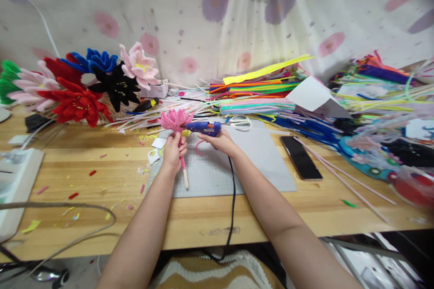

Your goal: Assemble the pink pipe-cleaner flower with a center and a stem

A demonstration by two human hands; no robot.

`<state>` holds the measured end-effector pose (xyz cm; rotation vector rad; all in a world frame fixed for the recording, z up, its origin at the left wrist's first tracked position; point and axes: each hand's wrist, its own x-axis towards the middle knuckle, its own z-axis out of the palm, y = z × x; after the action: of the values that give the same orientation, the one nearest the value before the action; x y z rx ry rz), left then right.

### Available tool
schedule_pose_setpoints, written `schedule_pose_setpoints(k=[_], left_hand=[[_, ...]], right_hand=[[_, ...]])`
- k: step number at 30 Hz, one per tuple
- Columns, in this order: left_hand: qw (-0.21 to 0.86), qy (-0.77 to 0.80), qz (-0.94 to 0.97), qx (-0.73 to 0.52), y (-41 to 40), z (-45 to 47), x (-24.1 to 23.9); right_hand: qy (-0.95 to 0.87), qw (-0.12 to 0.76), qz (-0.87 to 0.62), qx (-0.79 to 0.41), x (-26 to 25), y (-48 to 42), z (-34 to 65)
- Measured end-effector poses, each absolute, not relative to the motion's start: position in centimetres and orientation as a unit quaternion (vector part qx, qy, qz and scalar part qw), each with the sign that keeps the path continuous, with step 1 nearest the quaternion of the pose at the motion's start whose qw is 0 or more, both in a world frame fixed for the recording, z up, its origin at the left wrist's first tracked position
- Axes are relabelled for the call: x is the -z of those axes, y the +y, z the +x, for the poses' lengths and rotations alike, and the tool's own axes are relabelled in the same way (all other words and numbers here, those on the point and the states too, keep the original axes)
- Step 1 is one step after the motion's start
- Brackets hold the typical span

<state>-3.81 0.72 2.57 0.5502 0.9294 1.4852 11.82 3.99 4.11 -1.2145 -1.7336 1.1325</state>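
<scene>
My left hand point(173, 152) is closed round the stem of a pink pipe-cleaner flower point(175, 120), holding it upright over a grey cutting mat point(257, 158); a wooden stick end pokes out below the fist. My right hand point(221, 141) grips a blue glue gun point(204, 128) whose nozzle points left at the flower head, nearly touching it. The gun's black cord point(232, 203) runs down over the mat and off the table's front edge. A loose pink pipe cleaner curls under the gun.
Finished pipe-cleaner flowers point(77, 86) in red, black, blue and pink lie at the back left. Heaps of coloured pipe cleaners point(257, 95) fill the back and right. Scissors point(239, 122) and a dark phone point(300, 157) lie by the mat. A white box point(15, 180) stands left.
</scene>
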Motion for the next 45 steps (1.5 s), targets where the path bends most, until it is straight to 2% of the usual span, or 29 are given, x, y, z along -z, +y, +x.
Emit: schedule_pose_setpoints(k=[45], left_hand=[[0.605, 0.397, 0.227, -0.653, 0.73, -3.80, -2.56]], right_hand=[[-0.671, 0.368, -0.465, -0.445, -3.50, 4.49, 11.98]])
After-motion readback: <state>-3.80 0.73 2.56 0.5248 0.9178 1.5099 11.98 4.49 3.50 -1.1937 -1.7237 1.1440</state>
